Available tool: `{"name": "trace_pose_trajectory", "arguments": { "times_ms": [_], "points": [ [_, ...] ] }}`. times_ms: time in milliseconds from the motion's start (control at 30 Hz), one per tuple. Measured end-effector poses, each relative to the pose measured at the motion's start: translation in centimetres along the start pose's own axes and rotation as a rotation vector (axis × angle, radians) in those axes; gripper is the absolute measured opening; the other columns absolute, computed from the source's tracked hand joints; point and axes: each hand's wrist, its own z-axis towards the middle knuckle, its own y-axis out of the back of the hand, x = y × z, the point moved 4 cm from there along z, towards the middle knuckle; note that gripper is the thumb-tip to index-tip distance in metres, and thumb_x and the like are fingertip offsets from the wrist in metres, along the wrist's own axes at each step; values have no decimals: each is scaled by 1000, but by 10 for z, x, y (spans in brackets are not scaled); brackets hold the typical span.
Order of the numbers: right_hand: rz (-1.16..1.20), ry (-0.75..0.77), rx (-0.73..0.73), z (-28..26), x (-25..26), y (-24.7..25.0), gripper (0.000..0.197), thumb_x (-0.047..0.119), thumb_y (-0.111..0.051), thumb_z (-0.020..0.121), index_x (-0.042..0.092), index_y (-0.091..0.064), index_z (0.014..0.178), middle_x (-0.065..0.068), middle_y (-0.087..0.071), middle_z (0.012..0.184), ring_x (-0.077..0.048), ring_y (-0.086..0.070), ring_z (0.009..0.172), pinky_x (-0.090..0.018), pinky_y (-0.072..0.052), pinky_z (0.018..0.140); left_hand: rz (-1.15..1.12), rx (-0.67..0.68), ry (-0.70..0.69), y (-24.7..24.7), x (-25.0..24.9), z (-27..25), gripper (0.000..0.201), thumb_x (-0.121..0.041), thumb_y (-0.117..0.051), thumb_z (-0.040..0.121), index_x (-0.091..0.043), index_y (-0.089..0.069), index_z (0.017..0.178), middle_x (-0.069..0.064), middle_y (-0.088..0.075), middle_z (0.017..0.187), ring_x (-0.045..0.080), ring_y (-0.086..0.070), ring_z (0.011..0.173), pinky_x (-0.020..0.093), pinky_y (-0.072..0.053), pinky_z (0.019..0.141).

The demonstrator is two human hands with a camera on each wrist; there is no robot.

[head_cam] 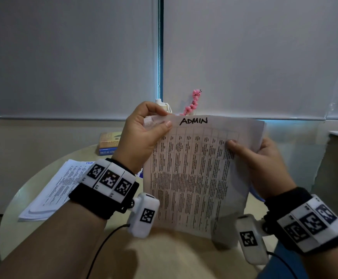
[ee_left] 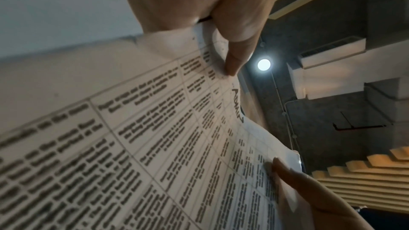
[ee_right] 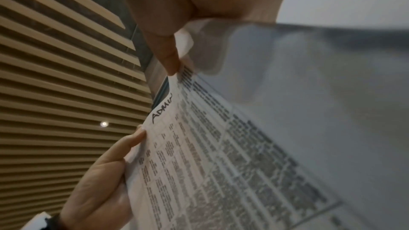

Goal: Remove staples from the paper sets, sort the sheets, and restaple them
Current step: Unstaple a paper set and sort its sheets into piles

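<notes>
Paper set (head_cam: 194, 174): held up off the table (head_cam: 23, 200), centre of the head view, printed table facing the camera, "ADMIN" handwritten along its top edge.
Long axis: runs top to bottom of the frame, leaning slightly toward the right at the top.
Key relation: the set's upper left corner, probably where the staple sits, lies directly under the left hand (head_cam: 142, 133); no staple can be made out in any view.
Left hand: nearer that corner; thumb on the front and curled fingers behind pinch it, with the corner folded or peeled back.
Right hand (head_cam: 264, 164): grips the right edge, centre right of the frame, thumb laid across the print, fingers hidden behind the sheets.
Pose: both forearms rise from the lower corners of the frame, wrists bent upward.
Second paper stack (head_cam: 53, 188): flat on the table, lower left, well apart from the held set.
Stage, as judged: corner being worked before the sheets separate; no staple remover visible.
</notes>
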Motion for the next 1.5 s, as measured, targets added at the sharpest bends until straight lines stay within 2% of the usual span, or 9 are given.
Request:
{"name": "trace_pose_trajectory", "arguments": {
  "times_ms": [133,267,367,533,1000,1200,1267,1400,1500],
  "points": [
    [2,-21,-20,4,-1,0,37,20,-71,74,0,-64,105,-21,-71,100,-39,-68,92,-50,-53,81,-43,1,105,3,7,5,37,3,-63,85,-26,-52,105,10,-64,100,16,-71,78,29,-58,67],
    [-55,-100,-21,-1,-15,2,55,36,-80,60,7,-66,105,-15,-73,99,-33,-70,91,-41,-58,74,12,-26,277,9,34,-6,23,-5,-64,86,-13,-63,108,13,-72,101,26,-71,93,46,-57,85],
    [-63,-103,-62,-3,-19,4,33,22,-69,70,10,-66,101,-9,-75,93,-26,-72,85,-32,-59,67,8,-44,340,8,42,-13,12,-10,-63,88,-13,-70,97,14,-74,103,32,-70,99,55,-53,93],
    [-75,-79,-89,-3,-16,4,18,7,-62,83,10,-66,100,-5,-75,91,-20,-72,81,-29,-59,66,-22,-49,313,7,39,-13,14,-9,-62,88,-12,-70,99,13,-74,105,30,-69,102,52,-53,93],
    [-116,-190,-38,-6,-37,4,26,4,-65,81,9,-66,107,-7,-74,101,-25,-71,92,-40,-58,79,-6,-48,400,7,51,-23,20,-20,-68,80,-14,-69,100,9,-75,103,26,-72,97,51,-54,93],
    [-245,-301,46,-12,-60,10,27,-2,-66,81,10,-67,106,3,-76,90,-15,-72,85,-31,-59,78,-10,-63,459,9,59,-26,17,-17,-65,84,-14,-70,100,10,-74,106,24,-71,100,47,-52,96],
    [-253,-337,88,-11,-63,14,32,6,-75,74,6,-68,105,2,-76,87,-15,-72,83,-29,-59,76,-25,-38,474,8,59,-23,17,-19,-66,80,-14,-70,96,8,-75,102,25,-71,98,46,-54,92],
    [-245,-399,121,-4,-65,27,85,42,-91,29,2,-68,102,-12,-74,96,-26,-71,89,-38,-58,80,-21,64,551,9,66,-16,15,-15,-59,90,-9,-67,101,11,-75,102,26,-73,95,41,-59,82],
    [-338,-449,164,0,-70,34,97,49,-91,21,0,-68,101,-18,-72,101,-35,-68,95,-48,-54,88,-24,78,644,11,85,-15,20,-16,-58,93,-7,-66,108,15,-74,106,33,-70,99,48,-56,86]
  ]
}}
